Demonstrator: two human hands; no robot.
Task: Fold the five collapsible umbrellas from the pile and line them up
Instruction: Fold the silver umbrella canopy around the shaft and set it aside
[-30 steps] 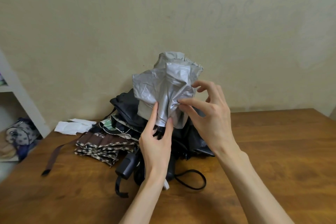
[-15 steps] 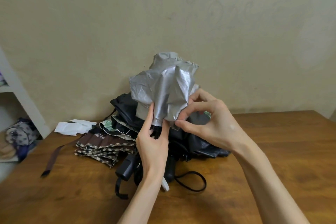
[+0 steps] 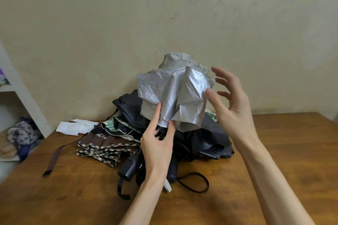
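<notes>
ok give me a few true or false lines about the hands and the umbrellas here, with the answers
1. The left hand pinches the silver umbrella at the bottom edge of its canopy. True.
2. The right hand is clenched tight round the silver fabric. False: its fingers are spread and open beside the canopy.
3. A brown checked umbrella lies on the table, to the left of the left hand. True.
4. The silver umbrella lies neatly folded flat on the table. False: it is held up above the pile, its fabric loose and crumpled.

One head-worn view (wide-angle) looks forward and down, close over the table (image 3: 274,151).
</notes>
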